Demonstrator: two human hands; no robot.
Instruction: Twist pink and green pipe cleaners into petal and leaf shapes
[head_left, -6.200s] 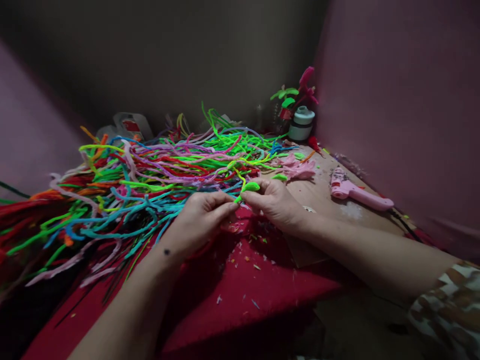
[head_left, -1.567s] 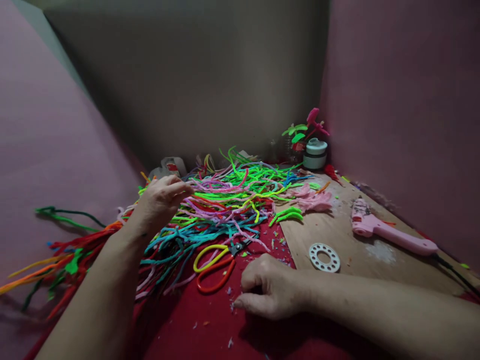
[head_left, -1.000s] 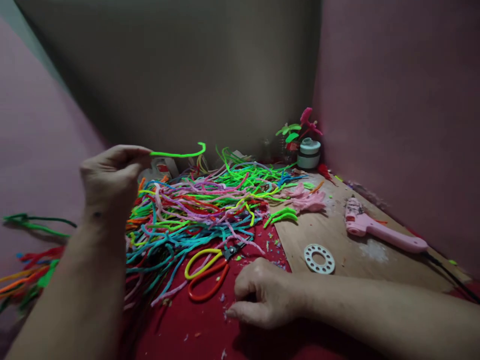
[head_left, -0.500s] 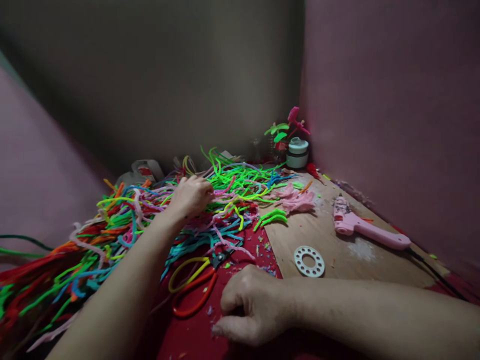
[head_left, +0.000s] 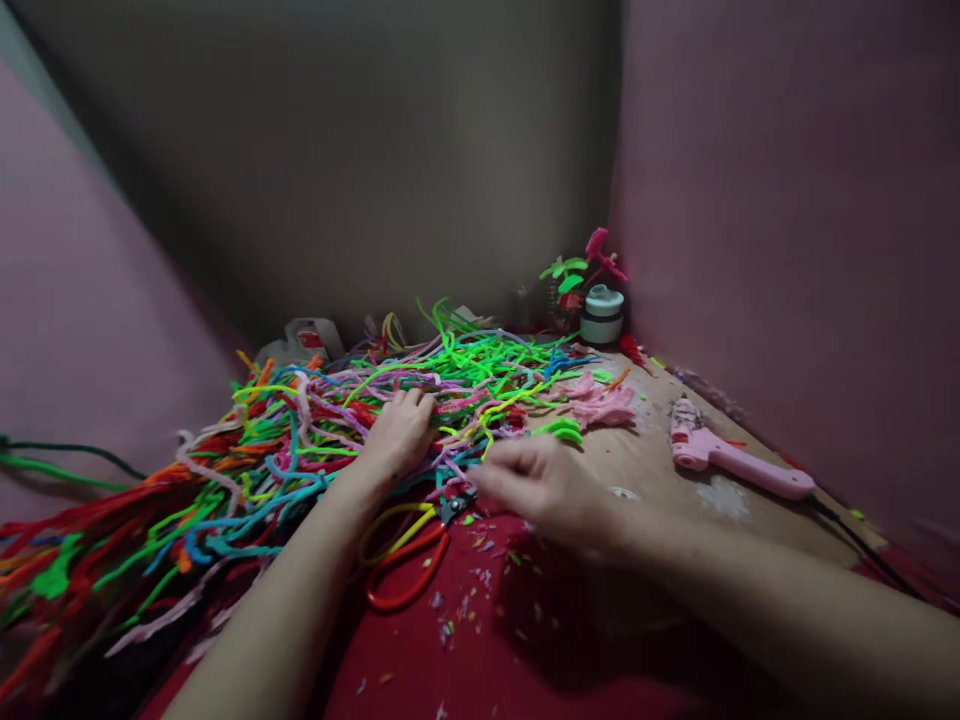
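A wide heap of coloured pipe cleaners [head_left: 480, 352] covers the left and middle of the work surface. My left hand [head_left: 399, 432] rests on the heap, its fingers curled down among the stems; what they hold, if anything, is hidden. To the right, my right hand [head_left: 536, 485] hovers above the red cloth by the heap's front edge, fingers bent and drawn together, with nothing clearly visible in them. Scissors with red and yellow handles [head_left: 409, 578] lie below and between the two hands, their blades beside the right fingertips.
A pink glue gun [head_left: 742, 470] with a black cord lies on the brown board [head_left: 645, 480] at right. A pale disc [head_left: 624, 493] is mostly hidden by my right arm. Behind stand a lidded jar [head_left: 601, 315] and pipe-cleaner flowers [head_left: 598, 245]. Small clippings dot the red cloth [head_left: 420, 660].
My right hand has risen forward toward the heap, now partly covering the disc. My left hand has shifted slightly right and nearer. The whole view has moved a little.
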